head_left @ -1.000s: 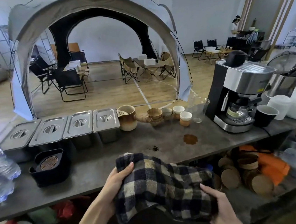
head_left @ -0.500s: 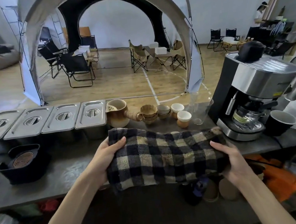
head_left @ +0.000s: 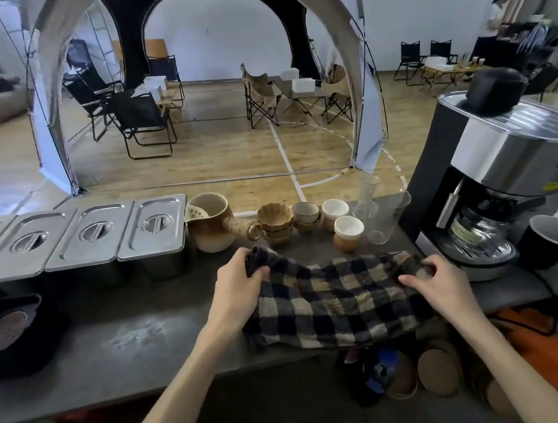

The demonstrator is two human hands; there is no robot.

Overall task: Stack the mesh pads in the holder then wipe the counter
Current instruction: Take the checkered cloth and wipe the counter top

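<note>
A black-and-cream checked cloth [head_left: 335,302] lies spread on the grey counter [head_left: 140,346], its near edge hanging over the front. My left hand [head_left: 238,284] pinches the cloth's far left corner. My right hand [head_left: 439,278] grips its right end, close to the coffee machine's base. At the far left stands the black holder [head_left: 11,332] with round brownish mesh pads [head_left: 4,329] stacked inside. The stain seen earlier on the counter is hidden under the cloth.
Steel lidded pans [head_left: 81,239] line the back left. A ceramic jug [head_left: 210,225], small cups [head_left: 305,215] and a glass beaker [head_left: 385,217] stand behind the cloth. A coffee machine [head_left: 495,181] and black paper cup [head_left: 552,239] stand on the right. Cups and bottles fill the shelf below.
Both hands carried the cloth up from below the counter edge and laid it flat over the brown stain. The view has shifted forward and to the right.
</note>
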